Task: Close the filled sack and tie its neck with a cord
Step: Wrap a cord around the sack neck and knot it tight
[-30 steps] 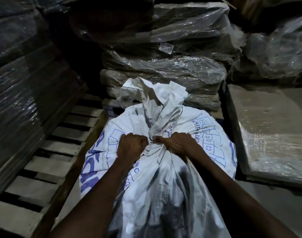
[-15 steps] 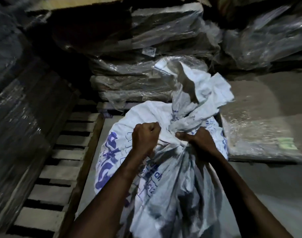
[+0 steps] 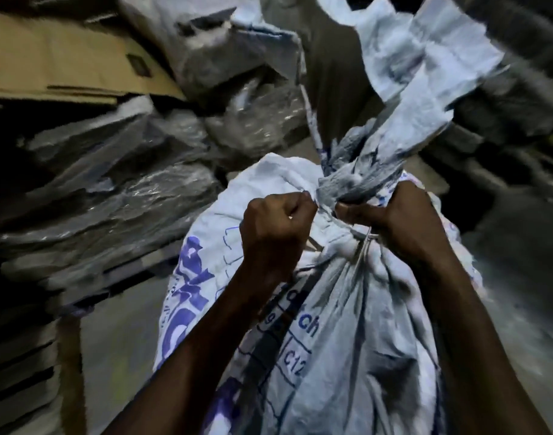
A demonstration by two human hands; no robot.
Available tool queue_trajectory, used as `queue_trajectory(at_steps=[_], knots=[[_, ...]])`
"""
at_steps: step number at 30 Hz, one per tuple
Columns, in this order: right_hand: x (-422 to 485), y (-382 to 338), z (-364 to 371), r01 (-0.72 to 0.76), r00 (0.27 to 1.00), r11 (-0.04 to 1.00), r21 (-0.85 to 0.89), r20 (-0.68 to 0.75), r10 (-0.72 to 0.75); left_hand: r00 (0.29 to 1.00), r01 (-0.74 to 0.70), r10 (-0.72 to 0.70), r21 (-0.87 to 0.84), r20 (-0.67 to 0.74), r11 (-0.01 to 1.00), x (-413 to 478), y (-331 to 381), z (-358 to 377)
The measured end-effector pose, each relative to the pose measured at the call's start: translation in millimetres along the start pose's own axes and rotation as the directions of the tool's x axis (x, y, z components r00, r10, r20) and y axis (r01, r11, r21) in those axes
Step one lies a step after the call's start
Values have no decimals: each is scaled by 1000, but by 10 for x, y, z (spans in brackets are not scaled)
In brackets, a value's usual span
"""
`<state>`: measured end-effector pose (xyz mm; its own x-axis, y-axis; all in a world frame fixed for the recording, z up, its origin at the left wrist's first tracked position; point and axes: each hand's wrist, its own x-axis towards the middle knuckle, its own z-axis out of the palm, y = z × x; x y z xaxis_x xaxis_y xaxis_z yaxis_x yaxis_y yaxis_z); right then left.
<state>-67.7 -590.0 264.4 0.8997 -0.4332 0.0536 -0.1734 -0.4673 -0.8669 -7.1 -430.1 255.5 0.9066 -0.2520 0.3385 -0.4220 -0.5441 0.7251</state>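
Note:
A filled white woven sack point(image 3: 347, 324) with blue print stands in front of me, its top gathered into a neck that flares up and to the right. A thin pale cord point(image 3: 361, 237) wraps the neck just below the bunched cloth. My left hand point(image 3: 275, 233) is a closed fist on the left side of the neck, gripping one end of the cord. On the right side, my right hand point(image 3: 397, 221) is closed around the neck and cord. The cord's ends are mostly hidden inside my fists.
Stacks of plastic-wrapped bundles point(image 3: 121, 196) fill the left and the back. Flattened cardboard point(image 3: 65, 64) lies on top at the upper left. A wooden pallet point(image 3: 21, 365) sits low at the left. Bare floor point(image 3: 526, 293) shows at the right.
The view has tilted up and come closer. The sack's loose top now stands higher and to the right. Both fists have stayed at the neck, and the cord now shows there.

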Motion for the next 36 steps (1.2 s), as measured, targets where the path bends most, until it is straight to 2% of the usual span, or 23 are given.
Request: queue_trajectory(at_steps=[5, 10, 13, 17, 21, 23, 25, 26, 28, 29, 30, 34, 36], knots=[[79, 797, -897, -143, 980, 987, -76, -148, 131, 981, -35, 57, -118, 188, 992, 80, 491, 1202], [262, 2228, -1546, -322, 904, 944, -78, -320, 282, 915, -118, 163, -141, 368, 983, 134, 695, 2856], [254, 3073, -2021, -388, 839, 921, 26, -405, 364, 844, -237, 288, -168, 453, 957, -2, 931, 3817], [107, 4075, -2626, -298, 747, 921, 252, -540, 389, 779, -389, 450, -228, 436, 893, -351, 1377, 4853], [-42, 4693, -2778, -307, 709, 919, 245, -585, 393, 738, -422, 504, -277, 449, 863, -601, 1373, 5443], [-61, 4992, -2690, -435, 656, 878, 199, -599, 460, 685, -435, 510, -270, 520, 859, -655, 1203, 5717], [-101, 5327, -2521, -613, 598, 780, 126, -571, 563, 585, -513, 485, -167, 651, 842, -762, 906, 6028], [-125, 5493, -2386, -677, 599, 734, 59, -536, 595, 538, -597, 478, -86, 694, 797, -842, 727, 6154], [-152, 5619, -2132, -743, 599, 668, -44, -487, 635, 399, -713, 370, 30, 839, 701, -1058, 360, 6296], [-138, 5635, -2051, -743, 600, 667, -58, -499, 625, 385, -741, 335, 71, 860, 668, -1132, 204, 6328], [-110, 5646, -2005, -738, 599, 672, -61, -518, 611, 389, -778, 377, 80, 841, 624, -1193, 43, 6359], [-87, 5518, -1968, -784, 546, 614, -97, -580, 605, 293, -887, 501, 36, 814, 461, -1108, -152, 6196], [-209, 5428, -1916, -757, 570, 642, -120, -601, 560, 253, -895, 474, 19, 843, 445, -1087, -69, 6021]])
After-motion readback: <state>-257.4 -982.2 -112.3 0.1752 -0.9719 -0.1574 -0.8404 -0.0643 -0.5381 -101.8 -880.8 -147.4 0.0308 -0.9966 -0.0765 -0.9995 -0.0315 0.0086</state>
